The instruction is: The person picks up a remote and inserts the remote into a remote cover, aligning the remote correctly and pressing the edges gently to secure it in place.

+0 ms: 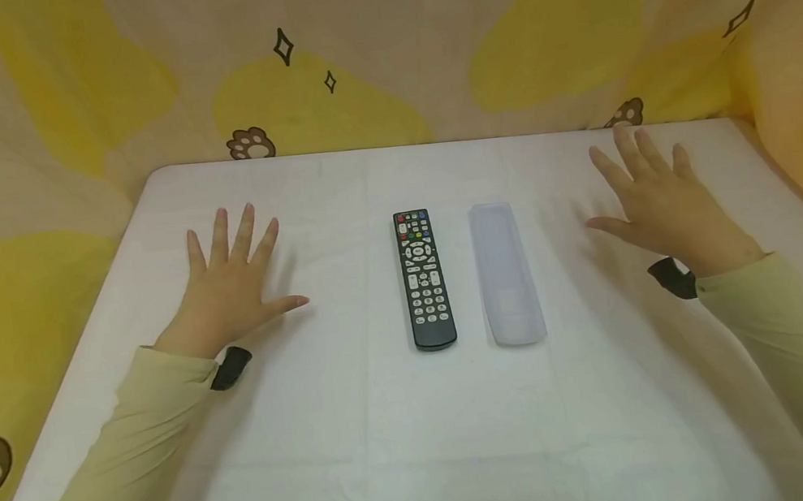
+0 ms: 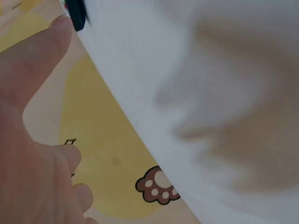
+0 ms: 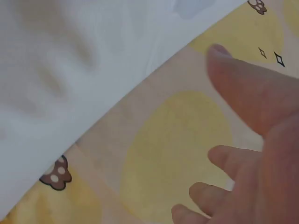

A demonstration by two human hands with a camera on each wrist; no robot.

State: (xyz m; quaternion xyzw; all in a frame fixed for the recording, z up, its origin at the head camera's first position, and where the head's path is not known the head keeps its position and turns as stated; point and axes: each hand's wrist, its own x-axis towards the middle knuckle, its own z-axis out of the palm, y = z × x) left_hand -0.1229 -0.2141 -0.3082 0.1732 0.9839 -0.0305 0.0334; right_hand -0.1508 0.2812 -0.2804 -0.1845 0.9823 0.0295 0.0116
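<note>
A black remote control (image 1: 425,281) with rows of pale and coloured buttons lies face up near the middle of the table. Just right of it is a translucent, frosted remote cover (image 1: 508,273), about the same length and lying nearly parallel. My left hand (image 1: 229,289) is spread over the table to the left of the remote, fingers apart and holding nothing. On the far right, my right hand (image 1: 668,202) is likewise spread and holds nothing, with the cover the nearest thing to it. In the left wrist view, the remote's end (image 2: 76,14) shows beyond the thumb.
A white cloth covers the table (image 1: 304,440). Behind it and along both sides hangs a yellow and cream curtain (image 1: 366,50) with paw prints. Dark bands (image 1: 232,368) sit at both wrists, by the light green sleeves (image 1: 120,443).
</note>
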